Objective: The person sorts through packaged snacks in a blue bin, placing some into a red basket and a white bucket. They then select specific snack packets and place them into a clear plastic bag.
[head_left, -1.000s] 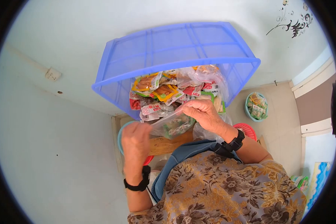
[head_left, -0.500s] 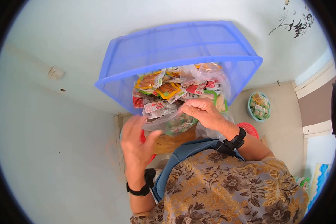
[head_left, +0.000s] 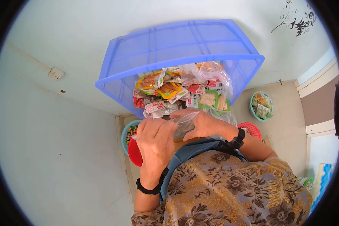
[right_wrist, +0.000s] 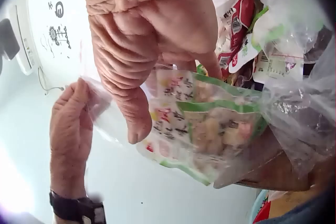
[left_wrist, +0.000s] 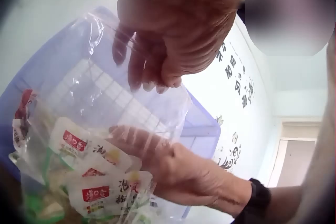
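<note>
My left hand (head_left: 154, 141) pinches the upper edge of a clear plastic bag (left_wrist: 92, 85), the fingertips together on the film in the left wrist view. Inside the bag lie several white-and-green food packets (right_wrist: 220, 129) with red labels. The right hand (head_left: 205, 123) reaches along the bag's other side. Its fingers are stretched out behind the packets, seen through the film, and its thumb points down in front, spread apart from them. Beyond both hands, a blue plastic crate (head_left: 180, 39) tilts toward me, holding a heap of packaged snacks (head_left: 169, 90).
To the left stand a red basin (head_left: 135, 152) and a light blue basin (head_left: 125, 135) with small wrapped pieces. On the floor at right are a red basket (head_left: 250, 130) and a small teal basin (head_left: 265, 118) of packets. Another clear bag (right_wrist: 302, 108) bunches beside the packets.
My left hand left the bag's edge, opened, then came back right and pinched it. The right hand released its pinch on the rim and moved down around the bag with fingers spread.
</note>
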`<state>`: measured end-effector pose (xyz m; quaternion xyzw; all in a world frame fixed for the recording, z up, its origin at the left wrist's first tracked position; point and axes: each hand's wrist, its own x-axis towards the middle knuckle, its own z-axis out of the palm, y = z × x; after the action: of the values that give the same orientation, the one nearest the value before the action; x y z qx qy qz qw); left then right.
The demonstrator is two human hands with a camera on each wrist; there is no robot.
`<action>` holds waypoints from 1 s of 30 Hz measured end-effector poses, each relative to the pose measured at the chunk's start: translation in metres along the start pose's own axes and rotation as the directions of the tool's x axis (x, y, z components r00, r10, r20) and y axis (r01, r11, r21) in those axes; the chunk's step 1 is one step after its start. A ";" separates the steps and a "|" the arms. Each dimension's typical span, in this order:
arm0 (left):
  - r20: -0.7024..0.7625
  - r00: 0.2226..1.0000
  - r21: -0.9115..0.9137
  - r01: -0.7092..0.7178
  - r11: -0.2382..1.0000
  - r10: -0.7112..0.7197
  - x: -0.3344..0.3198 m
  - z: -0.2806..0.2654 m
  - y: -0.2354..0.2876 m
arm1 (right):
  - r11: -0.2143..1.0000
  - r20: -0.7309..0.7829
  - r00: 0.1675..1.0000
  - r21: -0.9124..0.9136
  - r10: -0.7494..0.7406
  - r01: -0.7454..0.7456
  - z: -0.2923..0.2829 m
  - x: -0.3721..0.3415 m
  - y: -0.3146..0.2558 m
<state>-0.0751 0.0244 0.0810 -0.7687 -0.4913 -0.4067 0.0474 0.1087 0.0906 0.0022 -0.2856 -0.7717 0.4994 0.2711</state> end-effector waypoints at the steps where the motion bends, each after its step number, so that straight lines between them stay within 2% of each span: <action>1: -0.016 1.000 0.007 0.013 1.000 -0.013 0.003 -0.005 0.006 | 1.000 -0.005 1.000 0.005 0.012 -0.012 0.004 -0.001 -0.001; 5: -0.002 0.999 0.011 0.054 0.998 -0.054 0.010 -0.027 0.023 | 0.992 0.098 0.994 0.116 0.046 -0.057 0.010 0.000 -0.013; 7: -0.012 0.997 -0.016 0.077 0.997 -0.077 0.006 -0.032 0.019 | 0.997 0.163 0.986 0.076 -0.043 0.031 0.017 -0.003 -0.007; 9: -0.018 0.995 -0.048 0.098 0.994 -0.099 0.001 -0.039 0.011 | 0.995 0.153 0.986 0.078 -0.068 0.057 0.020 -0.008 -0.013; 10: 0.032 0.961 -0.083 0.276 0.957 -0.275 -0.002 -0.043 0.005 | 0.993 0.291 0.957 0.117 -0.012 -0.023 0.018 -0.012 -0.022; 11: 0.089 0.894 -0.107 0.446 0.888 -0.439 -0.006 -0.047 -0.001 | 0.983 0.424 0.905 0.146 0.036 -0.107 0.018 -0.017 -0.026; 12: 0.157 0.807 -0.135 0.589 0.797 -0.570 -0.014 -0.048 -0.012 | 0.985 0.516 0.856 0.133 0.023 -0.106 0.028 -0.021 -0.013; 13: 0.161 0.808 -0.138 0.587 0.797 -0.567 -0.026 -0.047 -0.029 | 0.985 0.512 0.858 0.132 0.027 -0.110 0.032 -0.026 -0.015; 14: 0.383 0.629 -0.257 0.776 0.576 -0.677 -0.040 -0.045 -0.049 | 0.977 0.537 0.844 0.182 -0.003 -0.113 0.035 -0.030 -0.017; 15: 0.603 0.416 -0.294 0.909 0.295 -0.680 -0.056 -0.037 -0.063 | 0.965 0.558 0.829 0.233 -0.034 -0.117 0.037 -0.032 -0.018; 16: 0.610 0.415 -0.290 0.910 0.296 -0.675 -0.077 -0.025 -0.070 | 0.958 0.536 0.844 0.251 -0.020 -0.137 0.038 -0.034 -0.017; 18: 0.844 0.184 -0.195 0.980 0.030 -0.504 -0.120 -0.001 -0.075 | 0.943 0.499 0.867 0.297 -0.019 -0.150 0.037 -0.037 -0.019; 20: 0.934 0.107 -0.168 0.973 -0.156 -0.341 -0.157 0.020 -0.053 | 0.925 0.457 0.889 0.343 -0.011 -0.165 0.036 -0.041 -0.022; 21: 0.939 0.102 -0.161 0.975 -0.156 -0.328 -0.158 0.022 -0.042 | 0.927 0.449 0.892 0.314 0.046 -0.205 0.032 -0.043 -0.024; 23: 0.947 0.130 -0.233 0.908 -0.347 -0.294 -0.154 0.021 -0.025 | 0.925 0.430 0.896 0.283 0.114 -0.253 0.023 -0.044 -0.030; 24: 0.953 0.059 -0.151 0.943 -0.297 -0.296 -0.158 0.019 -0.029 | 0.975 0.402 0.895 0.016 0.196 -0.220 0.017 -0.044 -0.036; 25: 0.956 0.058 -0.146 0.944 -0.295 -0.287 -0.160 0.019 -0.031 | 0.950 0.358 0.895 -0.255 0.267 -0.181 0.013 -0.044 -0.039; 26: 0.959 0.058 -0.149 0.936 -0.318 -0.277 -0.159 0.018 -0.032 | 0.965 0.246 0.944 -0.200 0.220 -0.172 0.013 -0.048 -0.040; 27: 0.962 0.058 -0.151 0.928 -0.340 -0.268 -0.155 0.016 -0.031 | 0.964 0.240 0.945 -0.199 0.224 -0.178 0.016 -0.051 -0.037; 28: 0.964 0.057 -0.146 0.930 -0.336 -0.260 -0.149 0.016 -0.027 | 0.993 0.107 0.994 -0.114 0.033 -0.021 0.018 -0.054 -0.031; 29: 0.974 0.063 -0.154 0.889 -0.432 -0.219 -0.140 0.015 -0.021 | 0.988 -0.045 0.988 -0.054 -0.150 0.148 0.020 -0.057 -0.025; 30: 0.983 0.067 -0.150 0.839 -0.523 -0.173 -0.134 0.016 -0.016 | 0.989 -0.059 0.989 -0.059 -0.138 0.135 0.021 -0.059 -0.018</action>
<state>-0.1040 -0.0559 -0.0246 -0.1435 -0.4451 -0.2828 -0.8375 0.1318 0.0293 0.0038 -0.2550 -0.7940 0.4489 0.3209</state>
